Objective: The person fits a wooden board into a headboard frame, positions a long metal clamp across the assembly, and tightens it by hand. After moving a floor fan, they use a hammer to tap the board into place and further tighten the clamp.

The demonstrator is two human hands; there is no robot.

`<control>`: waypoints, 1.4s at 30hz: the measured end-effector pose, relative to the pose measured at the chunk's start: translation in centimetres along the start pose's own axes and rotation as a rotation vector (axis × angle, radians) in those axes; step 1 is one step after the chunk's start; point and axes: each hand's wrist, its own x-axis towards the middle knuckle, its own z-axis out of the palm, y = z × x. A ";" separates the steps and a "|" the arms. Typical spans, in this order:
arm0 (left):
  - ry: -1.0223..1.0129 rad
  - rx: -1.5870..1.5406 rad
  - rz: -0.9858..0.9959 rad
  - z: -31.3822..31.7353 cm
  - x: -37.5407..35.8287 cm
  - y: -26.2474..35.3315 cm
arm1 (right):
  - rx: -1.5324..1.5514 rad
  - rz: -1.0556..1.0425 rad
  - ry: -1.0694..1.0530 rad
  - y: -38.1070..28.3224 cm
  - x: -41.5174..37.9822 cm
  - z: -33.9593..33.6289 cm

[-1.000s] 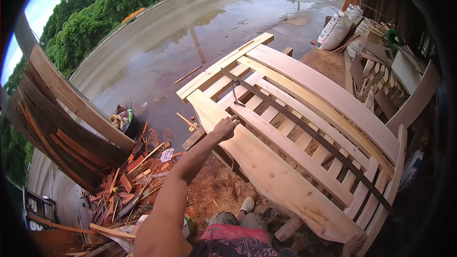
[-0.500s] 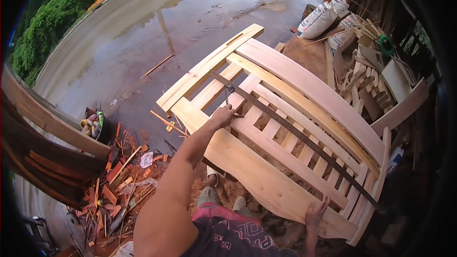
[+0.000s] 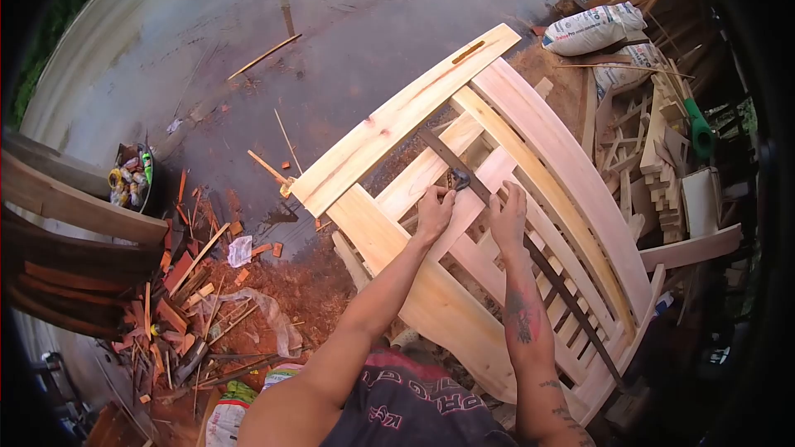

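Note:
A pale wooden frame with slats stands tilted before me. Across it lies a long dark metal bar clamp, with its dark clamp head near the upper left end. My left hand is closed at the clamp head, its fingers pinched on a part too small to make out. My right hand is beside the bar, just right of the head, with its fingers bent over the slats; whether it grips anything is unclear.
Scrap wood litters the red ground at the left, below a bin of bottles. White sacks and stacked wood offcuts are at the right. Wet pavement stretches behind the frame.
My right hand has moved from the frame's lower edge up to the bar beside the clamp head. My left hand has come up against the head. The view has shifted.

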 end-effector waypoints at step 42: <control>0.243 0.384 0.216 6.0 1.3 0.1 | -0.040 0.271 -0.415 2.6 1.1 2.2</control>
